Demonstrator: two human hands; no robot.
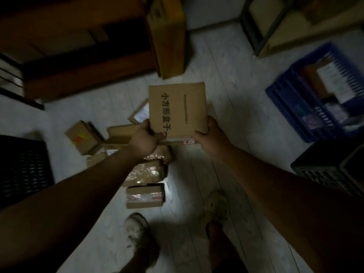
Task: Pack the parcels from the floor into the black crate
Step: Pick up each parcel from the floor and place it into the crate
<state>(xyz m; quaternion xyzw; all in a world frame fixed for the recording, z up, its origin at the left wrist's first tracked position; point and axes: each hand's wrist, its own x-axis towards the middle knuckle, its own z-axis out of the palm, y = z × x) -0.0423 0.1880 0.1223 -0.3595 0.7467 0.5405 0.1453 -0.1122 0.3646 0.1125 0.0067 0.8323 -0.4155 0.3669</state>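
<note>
Head view.

- Cardboard box: flat, brown, dark lettering on the upper face. It was held in the air, clear of the floor, above the pile and in no crate.
- Left hand: curled round the box's near left corner, thumb on top.
- Right hand: curled round the near right corner. The two-handed hold probably served to keep the box level and its face readable.
- Parcels: several lay loosely heaped on the floor under the box, unpacked.
- Black crate: stood at the left edge, interior dark.
- Second black crate: stood at the right. Which of the two was meant could not be told.
- Blue crate: sat farther right, already holding goods.
</note>
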